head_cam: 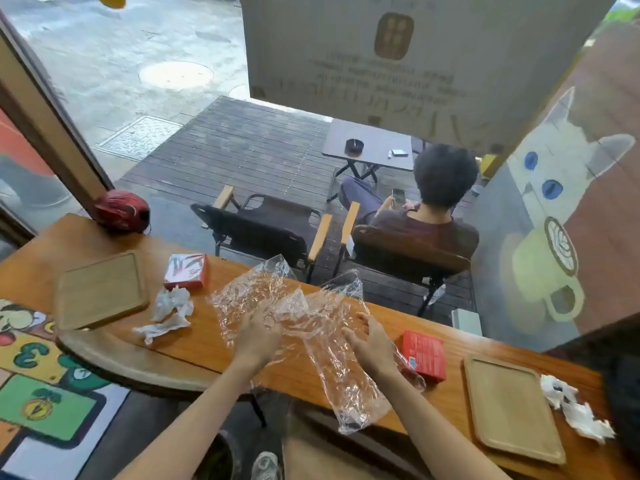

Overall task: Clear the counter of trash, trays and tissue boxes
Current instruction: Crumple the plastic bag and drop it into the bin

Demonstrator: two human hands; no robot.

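Note:
A large clear plastic bag (298,306) lies crumpled over the middle of the wooden counter (194,344). My left hand (258,336) grips its left part and my right hand (370,341) holds its right part. Left of the bag lie crumpled white tissues (169,315), a red tissue box (187,271) and a wooden tray (100,289). To the right sit a second red tissue box (424,355), another wooden tray (509,410) and more crumpled tissues (571,410).
A red helmet-like object (121,211) rests at the counter's far left end. Behind the window a person sits in a chair (408,251) beside an empty black chair (263,226). A round stool (138,362) stands below the counter over a colourful floor mat (41,403).

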